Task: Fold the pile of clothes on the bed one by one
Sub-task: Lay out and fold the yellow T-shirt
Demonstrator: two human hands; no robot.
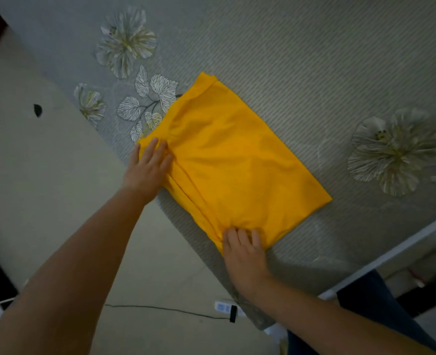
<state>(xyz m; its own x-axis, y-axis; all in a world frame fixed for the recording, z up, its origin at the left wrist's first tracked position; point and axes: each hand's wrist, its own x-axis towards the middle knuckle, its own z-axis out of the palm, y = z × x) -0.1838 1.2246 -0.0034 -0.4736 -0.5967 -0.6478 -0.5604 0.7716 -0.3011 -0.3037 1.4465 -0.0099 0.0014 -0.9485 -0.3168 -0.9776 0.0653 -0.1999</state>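
A yellow garment [232,160] lies folded into a rough rectangle on the grey flowered bedsheet [301,60], close to the bed's near edge. My left hand [147,170] rests flat on the garment's left corner with the fingers straight, and the cloth bunches into folds beside them. My right hand [245,254] is at the garment's near corner. Its fingers are curled into the cloth, which puckers around them, and the fingertips are hidden in the fabric. No other clothes are in view.
The bed's edge runs diagonally from upper left to lower right, with a beige floor [32,162] beyond it. A white power strip [224,307] with a black cable lies on the floor. A white rail [391,254] crosses at the right.
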